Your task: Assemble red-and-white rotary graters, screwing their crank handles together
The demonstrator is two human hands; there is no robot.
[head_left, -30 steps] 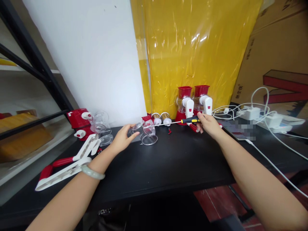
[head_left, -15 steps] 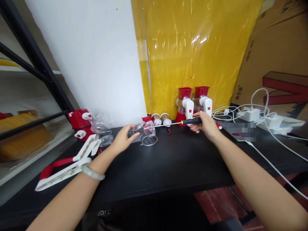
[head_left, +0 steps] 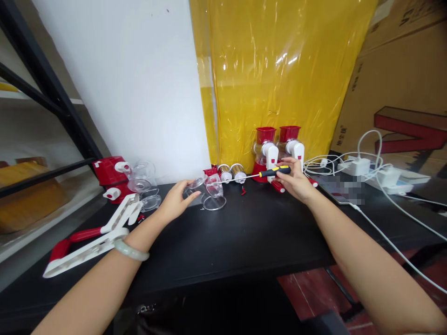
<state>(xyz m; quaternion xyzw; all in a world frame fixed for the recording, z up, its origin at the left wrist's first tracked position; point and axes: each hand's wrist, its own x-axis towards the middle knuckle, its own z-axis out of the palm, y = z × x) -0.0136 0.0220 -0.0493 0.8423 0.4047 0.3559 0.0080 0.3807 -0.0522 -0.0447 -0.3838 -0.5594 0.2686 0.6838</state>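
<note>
Clear housing (head_left: 213, 187): mid-table, tipped over, round rim toward the person; resting on the black table (head_left: 223, 251) or slightly lifted, can't tell.
Left hand (head_left: 176, 201): thumb and fingers closed round the housing's left end; some fingertips hidden.
Right hand (head_left: 295, 179): clamped on the screwdriver (head_left: 274, 171), fingers at the rear of its yellow-black handle.
Screwdriver shaft: runs left, slightly down, across to the clear plastic.
Screwdriver tip: overlaps the housing; seated or just beside, too small to tell.
Drums (head_left: 237, 170): pair behind the shaft, small red piece (head_left: 243, 190) on the table in front.
Red-white machines (head_left: 266, 135): two, upright, beyond the right hand.
White cranks (head_left: 120, 215): lying at left, red grips attached.
Driver step: looks like tool work on the housing, left bracing, right driving; turning or prying, unclear.
Next driver move: probably calls for shaft in line with its target, light push, firm left hold; smooth round plastic could roll.
</note>
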